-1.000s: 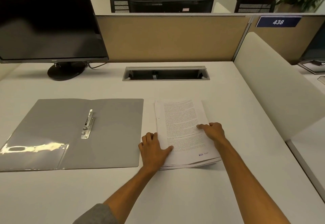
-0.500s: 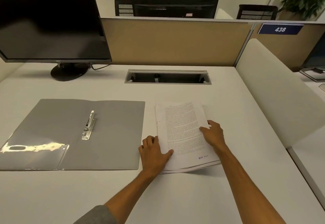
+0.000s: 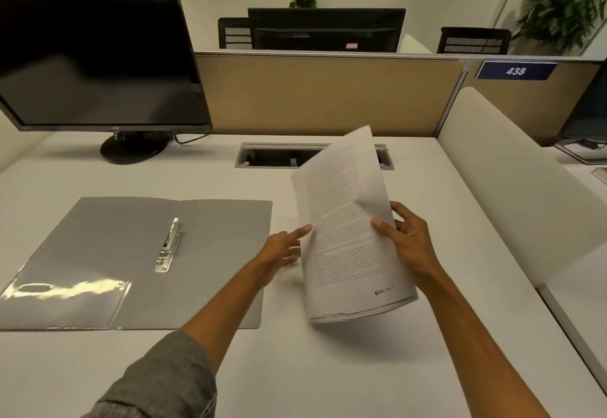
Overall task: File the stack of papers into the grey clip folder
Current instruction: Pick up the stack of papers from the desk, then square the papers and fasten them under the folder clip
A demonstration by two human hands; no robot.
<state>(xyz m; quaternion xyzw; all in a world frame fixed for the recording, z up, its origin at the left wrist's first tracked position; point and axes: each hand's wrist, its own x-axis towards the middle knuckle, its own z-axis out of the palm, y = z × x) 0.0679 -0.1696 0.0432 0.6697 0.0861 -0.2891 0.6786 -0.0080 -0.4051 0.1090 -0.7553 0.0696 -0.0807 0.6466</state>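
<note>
White surface [image 3: 328,368] carried the open grey clip folder [image 3: 203,253] toward its left edge. Right hand [image 3: 409,243] gripped the raised stack of papers [image 3: 348,240]; left hand [image 3: 282,250], fingers spread, touched its left edge.

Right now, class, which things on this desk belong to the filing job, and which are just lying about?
Job:
- white stack of printed papers, lifted off the desk, in the right hand
- left hand, open beside the stack
- open grey clip folder with metal clip

Lying about:
- black monitor
- cable slot
- blue 438 sign
</note>
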